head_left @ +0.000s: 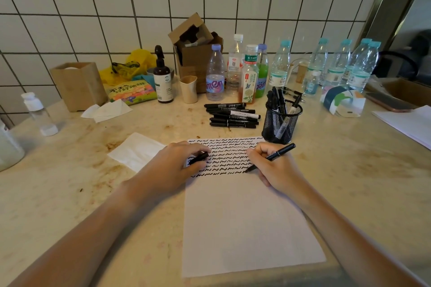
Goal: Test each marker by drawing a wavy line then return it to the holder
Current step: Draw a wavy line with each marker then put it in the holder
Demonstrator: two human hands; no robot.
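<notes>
Currently, step in hand: drawing the test line. Right hand (277,168) grips an uncapped marker (271,157), tip touching the sheet of paper (245,216) at the right end of the lowest full row of wavy lines. Left hand (179,163) rests on the sheet's left edge, fingers pinching what appears to be the cap (198,158).

Holder: black mesh cup (282,123), just beyond the right hand, already carrying several markers. Loose markers (232,114): a pile on the desk (81,193) left of the cup, likely untested.

Next move, as judged: finish the line, bring cap and marker together, drop the marker upright into the cup.
</notes>
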